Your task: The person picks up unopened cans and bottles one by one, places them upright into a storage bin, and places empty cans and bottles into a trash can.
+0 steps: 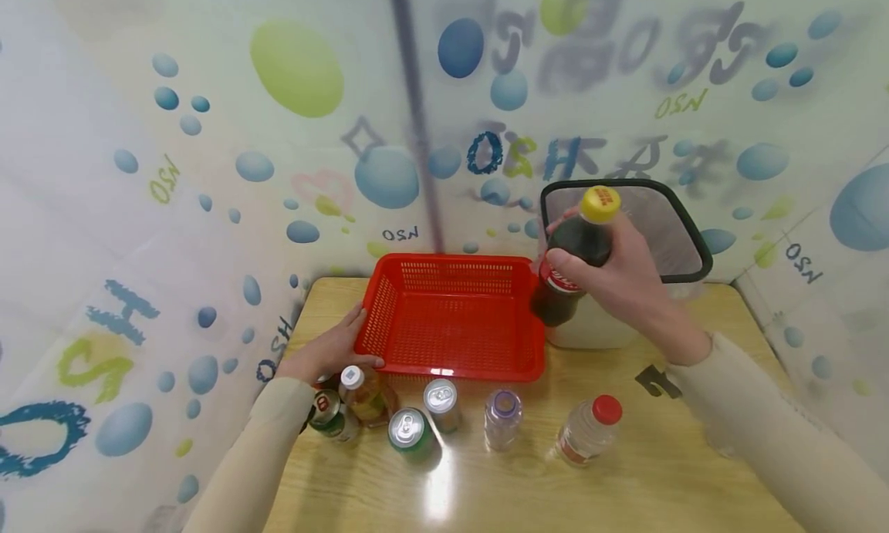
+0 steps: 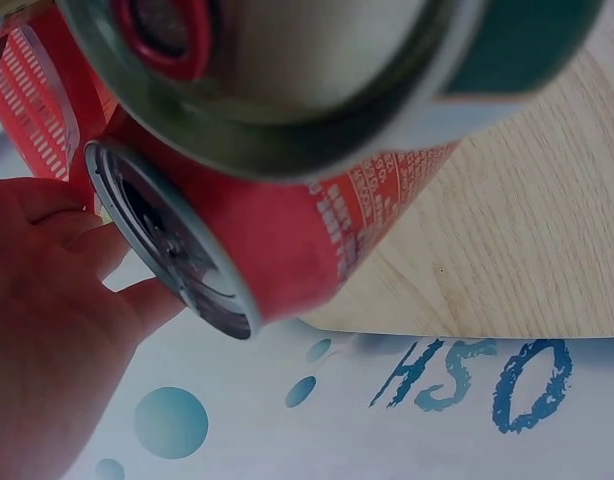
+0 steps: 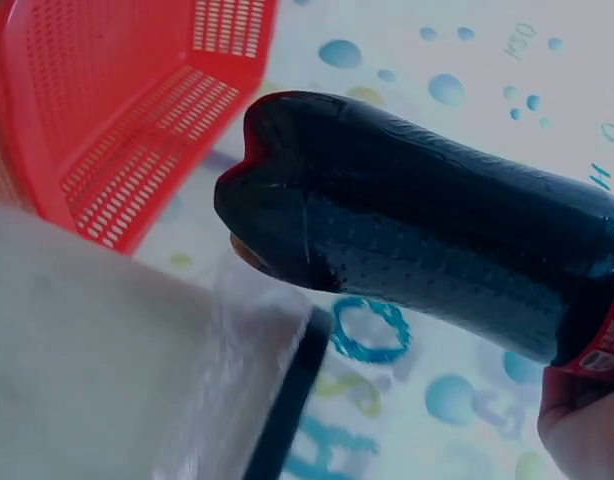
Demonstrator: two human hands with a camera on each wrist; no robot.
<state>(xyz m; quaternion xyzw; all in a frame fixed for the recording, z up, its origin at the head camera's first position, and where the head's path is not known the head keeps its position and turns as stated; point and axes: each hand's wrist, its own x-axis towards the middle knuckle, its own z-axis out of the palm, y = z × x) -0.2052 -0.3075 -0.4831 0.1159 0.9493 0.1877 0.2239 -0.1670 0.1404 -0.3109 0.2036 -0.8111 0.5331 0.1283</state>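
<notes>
My right hand (image 1: 621, 274) grips a dark cola bottle (image 1: 582, 240) with a yellow cap and red label. It tilts, cap up and base toward the red plastic basket (image 1: 451, 369); the right wrist view shows its lobed base (image 3: 277, 190). My left hand (image 1: 329, 352) touches the basket's near left corner, fingers along the left side and thumb at the front. Close below that hand stand a green-and-white can (image 1: 333, 417) and a white-capped bottle of amber drink (image 1: 368, 398). A red can (image 2: 287, 235) shows beside it in the left wrist view, mostly hidden from above.
Behind the cola bottle is a whitish bin (image 1: 597, 328) with a black rim and plastic liner. Along the wooden table (image 1: 528, 490) stand a green can (image 1: 410, 433), a silver-topped can (image 1: 442, 406), a purple-capped bottle (image 1: 502, 421) and a red-capped clear bottle (image 1: 586, 433).
</notes>
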